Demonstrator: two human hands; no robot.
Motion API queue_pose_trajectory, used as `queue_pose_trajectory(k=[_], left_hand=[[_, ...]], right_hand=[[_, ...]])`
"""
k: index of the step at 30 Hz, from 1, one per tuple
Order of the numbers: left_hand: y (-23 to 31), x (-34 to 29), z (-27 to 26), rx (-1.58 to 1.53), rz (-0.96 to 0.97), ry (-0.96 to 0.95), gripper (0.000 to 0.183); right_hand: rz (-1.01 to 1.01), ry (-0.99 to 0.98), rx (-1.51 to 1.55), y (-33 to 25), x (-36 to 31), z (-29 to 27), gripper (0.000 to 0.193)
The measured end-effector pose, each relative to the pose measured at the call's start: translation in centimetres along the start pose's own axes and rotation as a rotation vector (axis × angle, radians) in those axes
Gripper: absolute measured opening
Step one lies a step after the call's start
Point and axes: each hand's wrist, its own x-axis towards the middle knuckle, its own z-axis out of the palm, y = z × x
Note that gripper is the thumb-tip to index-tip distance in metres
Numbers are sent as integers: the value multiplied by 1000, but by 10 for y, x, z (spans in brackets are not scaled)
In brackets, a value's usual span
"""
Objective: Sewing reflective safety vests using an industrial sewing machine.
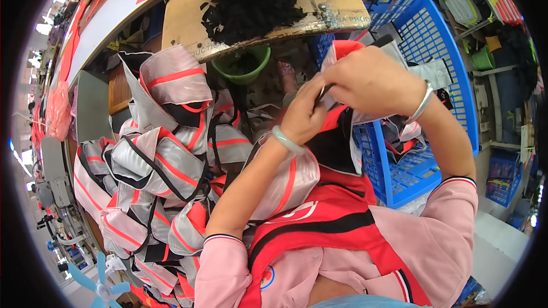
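Close together, my left hand (pixel 305 111) and my right hand (pixel 371 80) meet over the near left edge of a blue plastic basket (pixel 467 102). Between them they grip a sewn fabric piece (pixel 339 145) in grey, red and black, part of which hangs below toward my lap. My right fingers are curled into a fist, and my left fingers pinch a dark edge of the cloth. Where the fingertips meet, the exact grip is hidden. More such pieces lie inside the basket. At my left rises a large pile of grey sewn pieces (pixel 165 165) with red stripes and black edging.
Ahead stands a worn wooden board (pixel 182 14) heaped with black scraps (pixel 251 14). Beneath it sits a green basin (pixel 242 74). A long white table (pixel 108 28) runs along the left. Shelving (pixel 491 74) lies beyond the basket, and a light-blue fan (pixel 101 288) is at lower left.
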Motion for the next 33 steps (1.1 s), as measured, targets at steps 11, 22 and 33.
queue_pose_trajectory(k=[11, 22, 33], left_hand=[[33, 5, 9, -232, -70, 394, 28], [131, 34, -177, 55, -449, -223, 23], [120, 59, -172, 322, -193, 135, 31]], right_hand=[[83, 160, 333, 13, 18, -27, 23], [94, 118, 838, 12, 45, -12, 26], [149, 251, 885, 31, 90, -21, 31]])
